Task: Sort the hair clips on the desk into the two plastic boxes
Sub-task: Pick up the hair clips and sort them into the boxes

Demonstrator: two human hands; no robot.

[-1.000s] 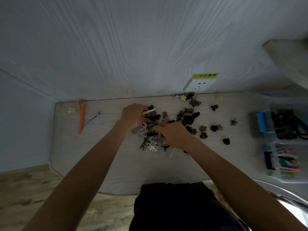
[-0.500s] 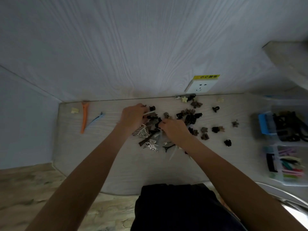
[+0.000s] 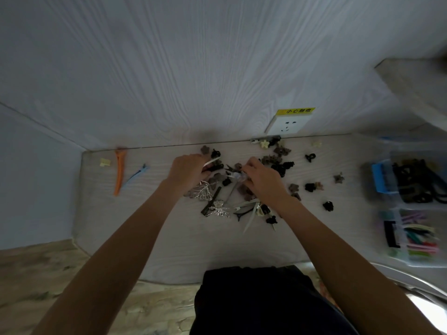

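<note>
A heap of small dark and brown hair clips (image 3: 278, 163) lies mid-desk, with silver butterfly clips (image 3: 219, 211) and long pale clips (image 3: 251, 213) nearer me. My left hand (image 3: 187, 169) is closed on several clips, a white one (image 3: 210, 162) sticking out of it. My right hand (image 3: 262, 176) pinches a small clear clip (image 3: 238, 175) at its fingertips, close to the left hand. Two clear plastic boxes stand at the right: the far box (image 3: 411, 182) holds dark clips, the near box (image 3: 411, 235) holds coloured long clips.
An orange long clip (image 3: 119, 172), a blue clip (image 3: 135, 175) and a small pale clip (image 3: 105, 162) lie at the desk's left. A wall socket (image 3: 287, 123) sits behind the heap. Loose black clips (image 3: 328, 205) lie toward the boxes. A shelf (image 3: 416, 88) juts at top right.
My right hand has moved up and away from the lower heap toward my left hand, now pinching a small clear clip. My left hand kept its clips and shifted slightly.
</note>
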